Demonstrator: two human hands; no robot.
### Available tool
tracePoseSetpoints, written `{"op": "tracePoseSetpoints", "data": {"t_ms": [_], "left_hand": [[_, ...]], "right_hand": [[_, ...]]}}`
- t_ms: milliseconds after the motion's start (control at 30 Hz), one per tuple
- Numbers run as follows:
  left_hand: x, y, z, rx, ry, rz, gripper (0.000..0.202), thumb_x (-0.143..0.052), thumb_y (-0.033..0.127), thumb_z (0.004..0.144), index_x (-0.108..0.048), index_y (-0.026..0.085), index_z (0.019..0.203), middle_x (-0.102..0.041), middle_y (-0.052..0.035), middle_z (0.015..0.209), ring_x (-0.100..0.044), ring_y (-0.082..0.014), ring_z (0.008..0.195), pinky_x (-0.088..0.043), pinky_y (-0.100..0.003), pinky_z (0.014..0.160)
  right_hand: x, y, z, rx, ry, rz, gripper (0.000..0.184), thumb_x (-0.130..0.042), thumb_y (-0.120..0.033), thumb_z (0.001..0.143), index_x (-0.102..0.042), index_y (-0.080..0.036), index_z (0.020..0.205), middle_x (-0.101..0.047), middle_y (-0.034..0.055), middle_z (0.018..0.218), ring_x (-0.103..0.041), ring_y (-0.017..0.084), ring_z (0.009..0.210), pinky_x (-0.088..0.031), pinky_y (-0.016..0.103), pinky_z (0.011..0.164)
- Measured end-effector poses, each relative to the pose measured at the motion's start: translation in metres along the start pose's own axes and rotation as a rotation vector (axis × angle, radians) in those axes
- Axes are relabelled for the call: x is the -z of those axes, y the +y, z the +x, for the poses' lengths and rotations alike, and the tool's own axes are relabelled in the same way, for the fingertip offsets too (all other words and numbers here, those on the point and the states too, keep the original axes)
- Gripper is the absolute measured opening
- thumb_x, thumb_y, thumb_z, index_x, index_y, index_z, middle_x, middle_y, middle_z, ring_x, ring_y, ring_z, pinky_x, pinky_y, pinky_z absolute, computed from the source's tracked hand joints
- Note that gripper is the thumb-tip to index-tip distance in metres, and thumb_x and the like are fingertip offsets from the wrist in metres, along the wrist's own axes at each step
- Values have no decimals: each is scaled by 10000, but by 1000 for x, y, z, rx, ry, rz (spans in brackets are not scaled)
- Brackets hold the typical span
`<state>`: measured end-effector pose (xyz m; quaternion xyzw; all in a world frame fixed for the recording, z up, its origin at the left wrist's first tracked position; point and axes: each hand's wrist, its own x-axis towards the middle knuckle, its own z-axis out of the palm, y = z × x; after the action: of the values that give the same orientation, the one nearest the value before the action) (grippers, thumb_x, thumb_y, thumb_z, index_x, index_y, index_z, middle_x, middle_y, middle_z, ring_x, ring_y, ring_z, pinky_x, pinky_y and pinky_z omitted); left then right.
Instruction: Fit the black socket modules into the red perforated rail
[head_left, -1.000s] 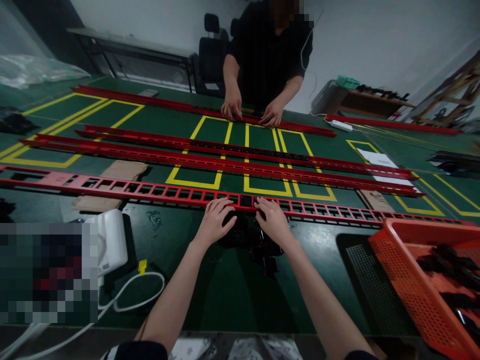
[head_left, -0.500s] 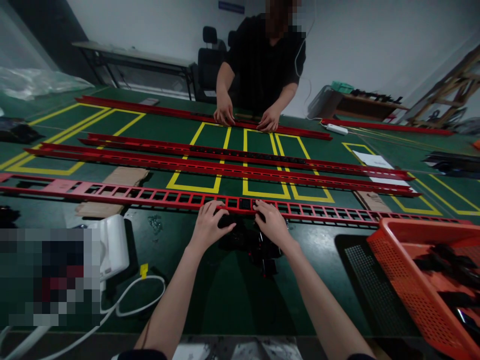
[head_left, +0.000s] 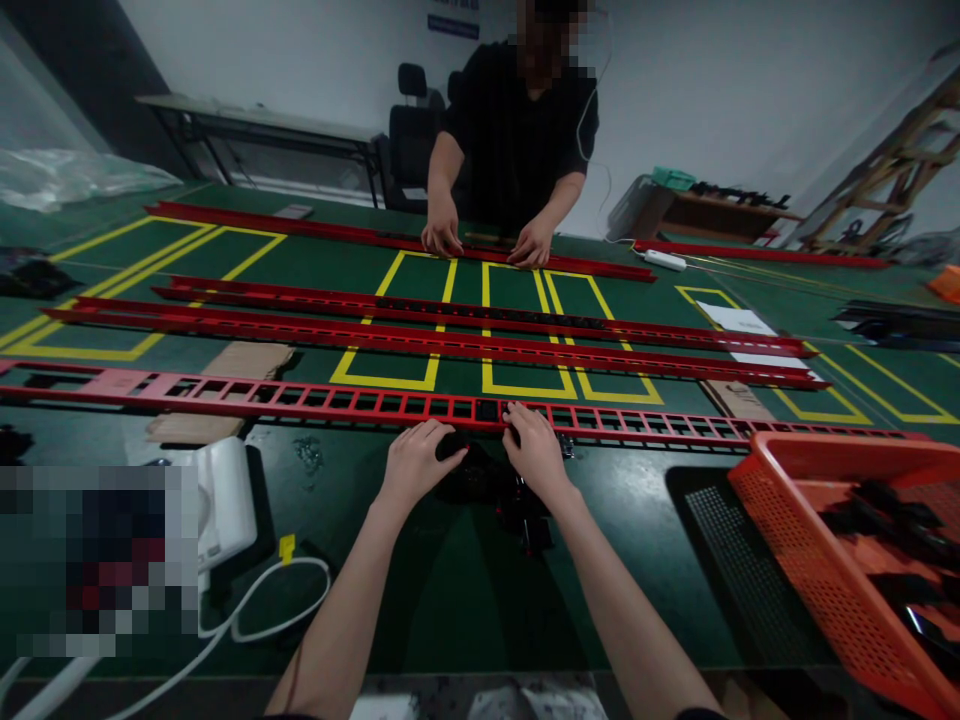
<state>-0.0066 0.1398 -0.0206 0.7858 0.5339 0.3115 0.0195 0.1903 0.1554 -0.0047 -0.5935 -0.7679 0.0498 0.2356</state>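
The near rail (head_left: 315, 403), a long red strip punched with square slots, lies flat across the green table (head_left: 450, 590) just ahead of both hands; one slot near its middle holds a black insert (head_left: 491, 409); the left hand (head_left: 415, 463) rests at the rail's near edge with fingers curled around a small black part (head_left: 448, 445), apparently gripped between thumb and fingertips, though the dim view leaves the hold uncertain; the right hand (head_left: 534, 452) lies palm down with fingertips spread on the rail just right of the insert, grasping nothing visible; a pile of black parts (head_left: 501, 492) sits on the table between and below the wrists; an orange basket (head_left: 780, 520) holding more black parts stands at the right, near the rail's end; a white device (head_left: 223, 497) with a white cable (head_left: 255, 615) lies at the left; further red rails (head_left: 420, 335) lie parallel beyond; across the table, a co-worker's hands (head_left: 484, 240) press on the far rail (head_left: 375, 237)
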Motion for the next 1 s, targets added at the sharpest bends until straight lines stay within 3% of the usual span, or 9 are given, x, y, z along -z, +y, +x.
{"op": "tracePoseSetpoints", "data": {"t_ms": [200, 400, 467, 567, 667, 800, 1000], "left_hand": [[-1, 2, 1, 194, 32, -171, 246, -613, 434, 777, -643, 209, 871, -688, -31, 870, -644, -182, 770, -494, -279, 672], [-3, 3, 6, 431, 10, -493, 269, -642, 457, 712, -678, 205, 797, -705, -31, 797, -647, -193, 731, -509, -306, 682], [-4, 1, 7, 473, 24, -607, 282, -642, 459, 702, -680, 193, 789, -702, -31, 767, -644, -185, 709, -513, -303, 690], [-5, 0, 8, 509, 25, -713, 306, -645, 463, 690, -679, 179, 799, -700, -35, 770, -643, -182, 722, -509, -302, 705], [-5, 0, 9, 528, 22, -772, 318, -648, 465, 680, -673, 176, 810, -698, -38, 802, -640, -183, 750, -501, -304, 720], [-6, 6, 10, 524, 18, -839, 316, -641, 463, 679, -661, 177, 814, -685, -26, 784, -625, -170, 731, -493, -295, 706], [-15, 17, 10, 494, 2, -943, 283, -619, 430, 684, -637, 172, 799, -664, -21, 755, -614, -160, 710, -501, -292, 690]], "right_hand": [[5, -2, -1, 2, -39, 0, 305, -437, -104, 816, -640, -150, 1039, -601, 137, 1255, -527, 247, 1213, -390, 480, 1037], [6, -5, -11, 2, -42, 13, 373, -440, -127, 843, -583, -161, 1186, -524, 128, 1344, -436, 250, 1296, -219, 563, 1110], [7, -6, -11, -38, -59, 48, 353, -449, -168, 860, -585, -173, 1186, -525, 121, 1345, -423, 253, 1306, -211, 572, 1110], [13, -10, -11, -94, -16, 118, 341, -467, -205, 862, -592, -149, 1174, -511, 143, 1356, -389, 266, 1327, -269, 538, 1099], [22, -22, -15, -21, 80, 204, 353, -450, -186, 858, -576, -162, 1188, -515, 133, 1344, -399, 240, 1316, -349, 463, 1074], [28, -45, -22, 61, 12, 224, 398, -512, -182, 822, -540, -202, 1219, -565, 108, 1271, -506, 234, 1202, -421, 441, 1006], [18, -64, -23, -1, -44, 130, 458, -558, -144, 768, -514, -178, 1222, -604, 126, 1182, -559, 269, 1109, -465, 456, 930]]}}
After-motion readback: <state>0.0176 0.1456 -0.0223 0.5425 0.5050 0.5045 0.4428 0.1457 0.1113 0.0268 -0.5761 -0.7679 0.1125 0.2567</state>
